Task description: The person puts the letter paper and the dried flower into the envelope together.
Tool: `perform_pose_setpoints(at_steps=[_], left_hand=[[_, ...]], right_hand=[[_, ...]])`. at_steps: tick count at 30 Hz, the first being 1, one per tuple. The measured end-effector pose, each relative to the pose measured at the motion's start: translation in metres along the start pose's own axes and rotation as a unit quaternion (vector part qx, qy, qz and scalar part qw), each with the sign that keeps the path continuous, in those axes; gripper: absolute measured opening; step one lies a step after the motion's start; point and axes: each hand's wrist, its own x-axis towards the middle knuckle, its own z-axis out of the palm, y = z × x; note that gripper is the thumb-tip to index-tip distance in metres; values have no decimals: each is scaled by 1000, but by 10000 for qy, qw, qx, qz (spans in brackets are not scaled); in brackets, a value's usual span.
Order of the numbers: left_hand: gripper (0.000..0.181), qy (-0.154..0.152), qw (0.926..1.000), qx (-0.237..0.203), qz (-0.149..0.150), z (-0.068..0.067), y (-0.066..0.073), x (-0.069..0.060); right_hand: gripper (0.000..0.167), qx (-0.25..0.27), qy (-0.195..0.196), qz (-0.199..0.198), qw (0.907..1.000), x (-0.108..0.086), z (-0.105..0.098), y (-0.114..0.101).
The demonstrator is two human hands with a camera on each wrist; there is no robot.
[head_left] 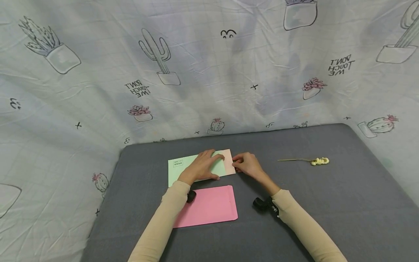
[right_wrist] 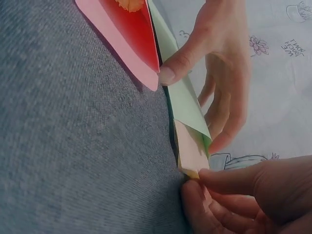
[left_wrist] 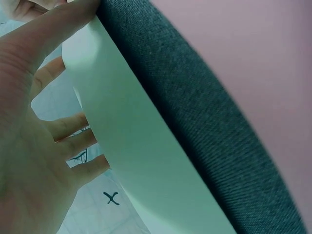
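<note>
A light green envelope [head_left: 180,171] with a small printed box lies at the table's middle. My left hand [head_left: 202,165] spans it and holds it, the thumb [right_wrist: 168,74] at the near edge and the other fingers at the far edge. From the envelope's right end sticks out a folded peach paper [head_left: 230,164]. My right hand [head_left: 248,165] pinches the outer end of that paper between thumb and fingers. Closer to me lies a pink envelope [head_left: 212,207], partly under my left wrist. In the right wrist view its red inside shows, with something orange in it [right_wrist: 130,5], cut off by the frame.
A dried yellow flower sprig [head_left: 319,161] with a thin stem lies to the right on the grey table [head_left: 327,203]. Behind the table hangs a white cloth [head_left: 203,98] printed with cacti. Black wrist cameras [head_left: 260,205] sit on my wrists.
</note>
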Motion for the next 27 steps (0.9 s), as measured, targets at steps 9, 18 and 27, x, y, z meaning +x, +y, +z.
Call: perform_pose_setpoints(at_steps=[9, 18, 27], left_hand=[[74, 25, 10000, -52, 5, 0, 1, -1], [75, 67, 9999, 2, 76, 1, -1, 1], [77, 53, 10000, -69, 12, 1, -1, 0]], right_hand=[[21, -132, -245, -281, 9992, -1, 6, -3], [21, -171, -375, -220, 9989, 3, 11, -4], [20, -292, -487, -448, 9974, 6, 14, -6]])
